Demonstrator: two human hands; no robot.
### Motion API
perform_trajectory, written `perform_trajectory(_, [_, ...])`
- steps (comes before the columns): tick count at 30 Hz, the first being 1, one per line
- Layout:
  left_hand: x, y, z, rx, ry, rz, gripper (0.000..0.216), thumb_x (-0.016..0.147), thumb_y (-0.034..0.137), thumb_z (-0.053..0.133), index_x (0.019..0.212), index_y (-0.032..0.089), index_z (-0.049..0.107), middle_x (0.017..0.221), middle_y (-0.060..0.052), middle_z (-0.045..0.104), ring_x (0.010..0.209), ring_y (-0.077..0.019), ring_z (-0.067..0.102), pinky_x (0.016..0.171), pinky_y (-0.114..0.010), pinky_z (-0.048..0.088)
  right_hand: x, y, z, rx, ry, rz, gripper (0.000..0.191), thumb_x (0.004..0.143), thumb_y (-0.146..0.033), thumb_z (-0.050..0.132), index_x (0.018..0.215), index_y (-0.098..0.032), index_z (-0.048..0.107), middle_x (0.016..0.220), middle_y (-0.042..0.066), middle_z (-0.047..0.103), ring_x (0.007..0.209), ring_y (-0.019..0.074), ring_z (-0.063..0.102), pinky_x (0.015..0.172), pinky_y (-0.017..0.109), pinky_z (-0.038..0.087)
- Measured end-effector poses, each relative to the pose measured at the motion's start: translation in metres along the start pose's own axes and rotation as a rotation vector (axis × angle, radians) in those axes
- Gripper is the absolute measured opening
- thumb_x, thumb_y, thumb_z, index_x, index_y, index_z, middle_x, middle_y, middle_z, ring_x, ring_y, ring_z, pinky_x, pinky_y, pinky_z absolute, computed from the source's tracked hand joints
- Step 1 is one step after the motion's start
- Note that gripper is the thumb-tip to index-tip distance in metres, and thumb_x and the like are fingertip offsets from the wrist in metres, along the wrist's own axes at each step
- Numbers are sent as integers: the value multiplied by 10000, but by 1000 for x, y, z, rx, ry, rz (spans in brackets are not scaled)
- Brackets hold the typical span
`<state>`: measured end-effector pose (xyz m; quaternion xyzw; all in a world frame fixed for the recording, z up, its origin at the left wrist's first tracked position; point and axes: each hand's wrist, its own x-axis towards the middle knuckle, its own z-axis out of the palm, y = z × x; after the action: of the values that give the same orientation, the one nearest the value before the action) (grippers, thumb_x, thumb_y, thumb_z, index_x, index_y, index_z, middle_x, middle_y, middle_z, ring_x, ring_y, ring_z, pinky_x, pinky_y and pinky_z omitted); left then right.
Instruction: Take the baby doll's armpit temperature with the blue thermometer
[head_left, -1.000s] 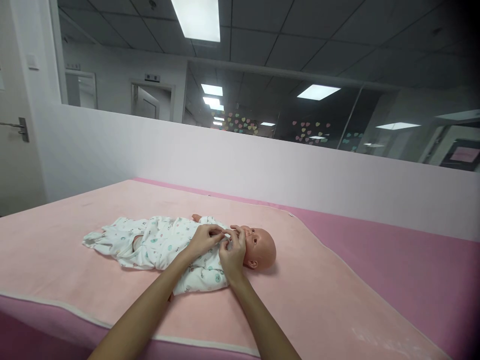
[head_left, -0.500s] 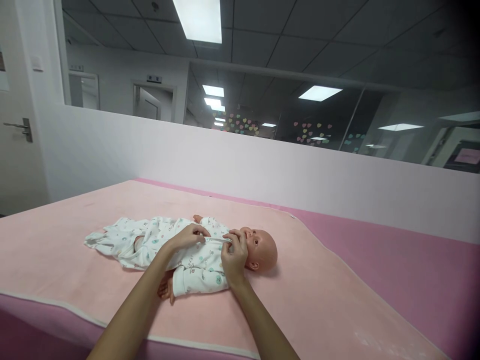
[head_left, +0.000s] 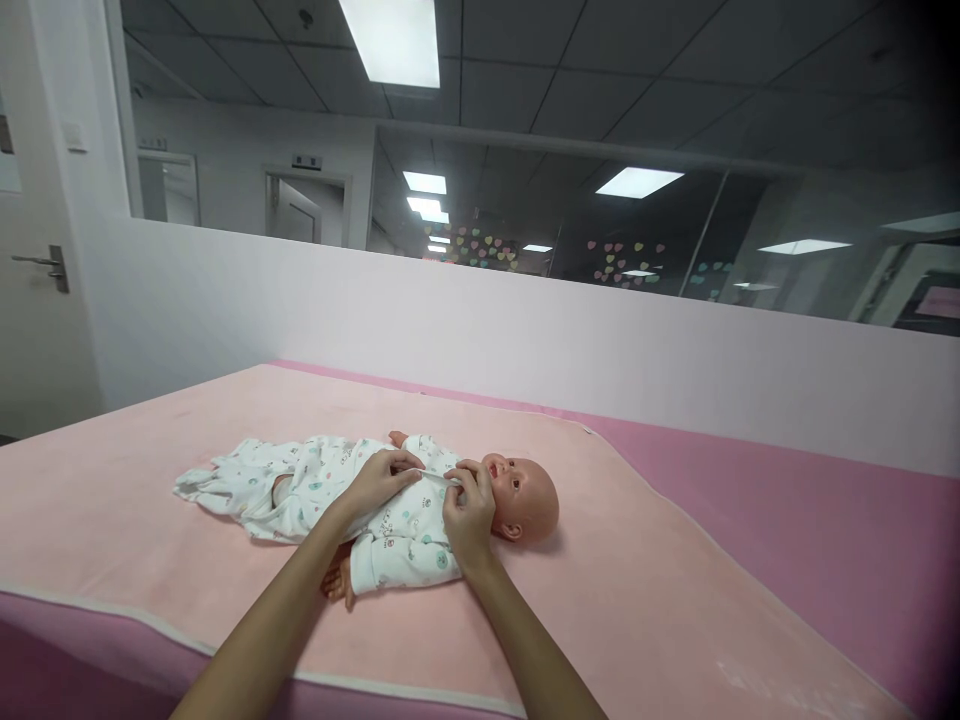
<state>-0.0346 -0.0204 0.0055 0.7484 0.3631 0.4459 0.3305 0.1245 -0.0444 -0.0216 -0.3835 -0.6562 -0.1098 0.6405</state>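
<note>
A baby doll (head_left: 529, 500) lies on its back with its head to the right. It wears a white printed romper (head_left: 409, 560), whose leg part spreads out to the left. My left hand (head_left: 382, 480) is over the doll's chest, thumb and fingers pinched on the front edge of the romper. Close to the doll's chin, my right hand (head_left: 470, 505) grips the same edge near the collar. A short strip of the edge is drawn taut between both hands. Just what the fingertips hold there is partly hidden.
Under the doll is a light pink mat (head_left: 637, 610) with a pale border, spread over a darker pink surface (head_left: 810, 510). Behind it runs a low white wall (head_left: 525, 340) with a glass window above. A door (head_left: 37, 300) with a handle stands at the far left.
My left hand's fingers have closed onto the romper's edge and moved slightly right. My right hand stays near the collar. The view has shifted a little.
</note>
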Motion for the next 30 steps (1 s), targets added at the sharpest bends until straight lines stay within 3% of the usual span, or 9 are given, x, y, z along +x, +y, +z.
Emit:
perform_trajectory(6, [2, -6, 5, 204, 47, 71, 271, 766, 348, 476, 880, 190, 663, 729, -18, 664, 683, -165, 571, 660, -259, 416, 0, 1, -1, -3, -23, 16, 282, 686, 3, 348, 731, -186, 552, 824, 34, 491, 805, 150, 488, 689, 286, 429])
perform_trajectory(17, [2, -5, 6, 246, 69, 102, 257, 796, 339, 435, 818, 188, 641, 789, -25, 670, 718, -165, 582, 665, -246, 408, 0, 3, 1, -31, -56, 25, 293, 651, 14, 344, 713, -184, 551, 821, 33, 487, 799, 152, 487, 694, 282, 428])
perform_trajectory(23, [1, -4, 7, 154, 119, 100, 291, 805, 371, 421, 782, 163, 624, 737, -21, 643, 680, -154, 555, 635, -245, 394, 0, 1, 0, -18, -41, 10, 302, 660, 16, 344, 725, -185, 559, 817, 32, 496, 788, 148, 493, 680, 281, 437])
perform_trajectory(26, [0, -2, 4, 77, 124, 20, 365, 794, 435, 417, 744, 141, 628, 682, -17, 615, 651, -151, 533, 599, -245, 387, 0, 1, 0, -7, 7, -35, 298, 665, 9, 350, 718, -189, 567, 800, 29, 506, 777, 145, 501, 652, 273, 446])
perform_trajectory(30, [0, 3, -1, 10, 55, -45, 426, 788, 476, 406, 700, 126, 630, 681, -28, 610, 700, -169, 539, 658, -268, 406, -1, 0, -1, 3, 49, -80, 289, 674, 7, 359, 688, -193, 568, 763, 21, 517, 748, 141, 508, 622, 265, 447])
